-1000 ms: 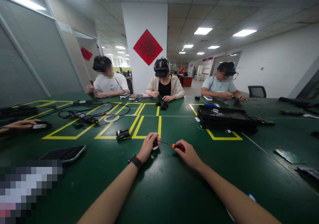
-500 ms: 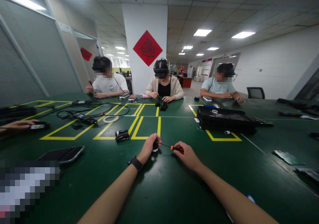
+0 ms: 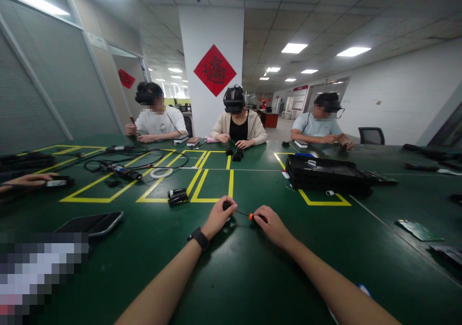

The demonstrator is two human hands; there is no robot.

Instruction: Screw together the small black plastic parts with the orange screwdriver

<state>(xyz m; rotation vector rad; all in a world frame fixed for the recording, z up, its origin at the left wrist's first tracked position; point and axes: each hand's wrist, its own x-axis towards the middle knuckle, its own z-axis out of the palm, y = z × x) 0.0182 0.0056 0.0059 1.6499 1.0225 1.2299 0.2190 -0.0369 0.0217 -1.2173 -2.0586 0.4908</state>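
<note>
Orange marks the collar of the screwdriver [image 3: 251, 216], and your right hand [image 3: 270, 224] has its fingers clamped on the dark handle behind it. Your left hand [image 3: 218, 215] has its fingers closed around a small black part [image 3: 225, 205], low over the table [image 3: 231, 286] (whether it rests there, you cannot tell from this angle). Between your two hands the thin shaft slants across to your left fingers; whether its tip touches the part is hidden. A black wristband [image 3: 198, 238] circles your left wrist. Beyond that hand, to its left, black cylinders [image 3: 178, 197] lie side by side near yellow tape [image 3: 231, 185]. Farther left lie a white ring [image 3: 161, 173] and tangled black cables [image 3: 119, 169]. Well to your right sits a stack of flat black pieces [image 3: 321, 173], with a green board [image 3: 418, 229] nearer you. Across from you, three people [image 3: 240, 125] sit wearing headsets [image 3: 234, 102].
</note>
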